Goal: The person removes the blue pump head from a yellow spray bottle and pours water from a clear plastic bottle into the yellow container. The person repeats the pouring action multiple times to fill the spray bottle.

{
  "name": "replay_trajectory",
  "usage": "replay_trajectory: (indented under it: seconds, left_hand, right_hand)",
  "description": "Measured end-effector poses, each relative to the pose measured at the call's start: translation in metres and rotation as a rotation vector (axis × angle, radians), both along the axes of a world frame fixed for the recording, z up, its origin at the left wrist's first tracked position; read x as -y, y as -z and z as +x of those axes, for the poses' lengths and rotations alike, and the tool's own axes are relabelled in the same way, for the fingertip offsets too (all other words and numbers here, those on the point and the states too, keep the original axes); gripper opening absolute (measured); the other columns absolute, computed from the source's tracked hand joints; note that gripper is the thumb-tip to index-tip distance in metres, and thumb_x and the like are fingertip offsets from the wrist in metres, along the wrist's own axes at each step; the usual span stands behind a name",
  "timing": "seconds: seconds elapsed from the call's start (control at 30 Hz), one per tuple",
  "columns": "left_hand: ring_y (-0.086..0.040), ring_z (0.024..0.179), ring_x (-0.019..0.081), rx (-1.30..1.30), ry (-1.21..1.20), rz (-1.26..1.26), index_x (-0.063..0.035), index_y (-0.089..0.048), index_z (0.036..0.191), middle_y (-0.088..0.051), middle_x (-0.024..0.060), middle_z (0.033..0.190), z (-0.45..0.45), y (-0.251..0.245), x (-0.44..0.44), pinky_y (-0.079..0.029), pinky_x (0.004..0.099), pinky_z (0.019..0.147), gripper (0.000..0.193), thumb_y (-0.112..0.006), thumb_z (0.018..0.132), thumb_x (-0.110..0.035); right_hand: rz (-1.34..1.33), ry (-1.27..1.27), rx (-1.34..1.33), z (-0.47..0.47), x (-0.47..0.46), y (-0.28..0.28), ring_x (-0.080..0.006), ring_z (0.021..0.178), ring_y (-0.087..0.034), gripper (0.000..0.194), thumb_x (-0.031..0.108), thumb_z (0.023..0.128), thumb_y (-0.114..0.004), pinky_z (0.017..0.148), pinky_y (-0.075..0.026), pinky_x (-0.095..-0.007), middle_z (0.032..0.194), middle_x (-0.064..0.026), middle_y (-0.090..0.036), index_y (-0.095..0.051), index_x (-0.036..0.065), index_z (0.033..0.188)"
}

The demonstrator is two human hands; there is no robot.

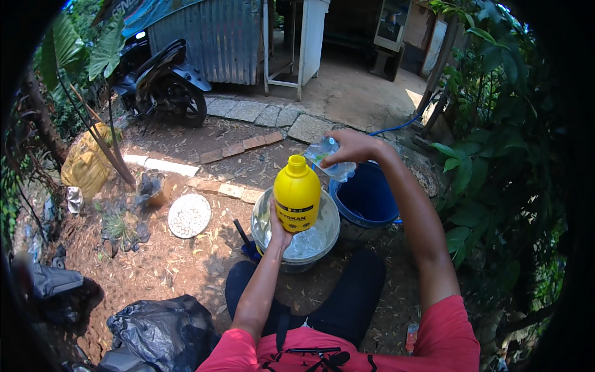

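Observation:
My left hand (279, 228) grips a yellow plastic sprayer bottle (296, 193) low on its left side. The bottle stands upright with its threaded neck uncapped and has dark print on its front. A clear plastic bottle (341, 171), tilted so its mouth points left at the yellow neck, is in my right hand (351, 146). Clear liquid seems to be inside it; whether any is flowing I cannot tell. Below the yellow bottle stands a pale round bucket (332, 237) with water in it, partly hidden by the bottle and my left hand.
Right of the pale bucket is a blue-lined bucket (367, 190). A dark-handled tool (241, 232) leans at its left. On the ground are a round patterned stepping stone (189, 215), a white pipe (162, 165), bricks (233, 149) and a black plastic bag (162, 330). A motorcycle (167, 83) stands behind.

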State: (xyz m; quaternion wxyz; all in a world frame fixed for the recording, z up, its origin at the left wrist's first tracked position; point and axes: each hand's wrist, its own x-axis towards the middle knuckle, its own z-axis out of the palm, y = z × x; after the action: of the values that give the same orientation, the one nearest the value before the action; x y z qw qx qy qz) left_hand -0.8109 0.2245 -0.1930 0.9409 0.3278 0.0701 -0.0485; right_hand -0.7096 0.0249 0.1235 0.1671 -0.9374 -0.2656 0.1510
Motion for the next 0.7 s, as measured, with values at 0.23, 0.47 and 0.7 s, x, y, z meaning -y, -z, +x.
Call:
replay_trajectory:
  seconds: [0.23,0.47,0.7]
  left_hand:
    - [-0.059,0.141,0.0386,-0.046,-0.007,-0.012,-0.0246,-0.046,0.162,-0.058,0.0132,0.156,0.002,0.002,0.0,-0.053,0.0694,0.104,0.086,-0.036,0.101,-0.085]
    - [-0.059,0.14,0.0396,-0.024,-0.013,0.018,-0.0247,-0.047,0.161,-0.058,0.0136,0.155,-0.001,-0.002,0.001,-0.052,0.0711,0.103,0.086,-0.036,0.101,-0.085]
    - [-0.058,0.14,0.0402,-0.029,-0.019,0.036,-0.0244,-0.047,0.161,-0.057,0.0147,0.155,-0.002,-0.006,0.003,-0.052,0.0717,0.103,0.086,-0.037,0.101,-0.085]
  right_hand:
    - [-0.058,-0.034,-0.049,-0.001,-0.003,-0.008,-0.0347,0.118,-0.072,0.096,0.055,0.078,-0.088,0.081,-0.069,-0.0456,0.132,-0.0231,-0.069,-0.056,-0.001,0.148]
    - [-0.008,-0.023,-0.072,-0.001,0.0,-0.012,-0.0326,0.107,-0.076,0.088,0.05,0.077,-0.089,0.069,-0.069,-0.0439,0.127,-0.0233,-0.071,-0.059,-0.001,0.142]
    - [0.011,-0.041,-0.036,-0.002,-0.001,-0.013,-0.0338,0.101,-0.078,0.093,0.049,0.075,-0.089,0.058,-0.069,-0.0422,0.127,-0.0277,-0.071,-0.058,-0.006,0.143]
